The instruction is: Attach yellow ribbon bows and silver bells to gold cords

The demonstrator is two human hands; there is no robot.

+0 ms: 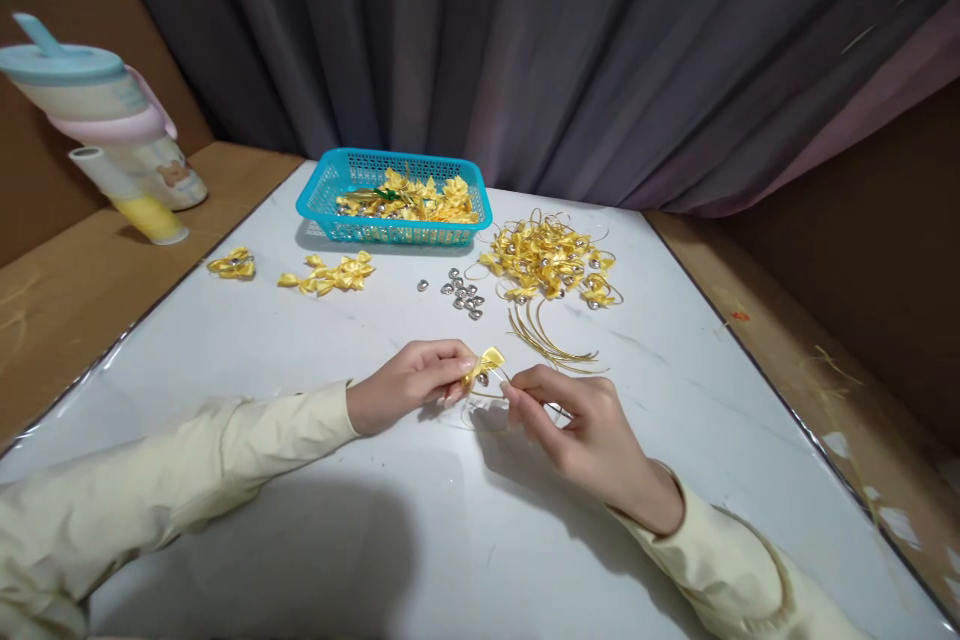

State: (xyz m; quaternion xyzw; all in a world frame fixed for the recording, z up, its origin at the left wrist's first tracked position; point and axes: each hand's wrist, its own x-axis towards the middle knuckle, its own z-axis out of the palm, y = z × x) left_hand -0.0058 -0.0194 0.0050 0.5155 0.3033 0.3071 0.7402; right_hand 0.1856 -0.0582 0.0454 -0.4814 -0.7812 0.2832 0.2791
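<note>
My left hand pinches a small yellow ribbon bow just above the white table. My right hand is closed in a pinch beside it, its fingertips on a thin gold cord that loops under the bow. Both hands meet at the middle of the table. Whether a bead sits on the bow is too small to tell.
A blue basket of yellow bows stands at the back. Right of it lies a pile of finished bows with cords and loose gold cords. Several silver beads, loose bows, another bow and a pastel cup lie leftward.
</note>
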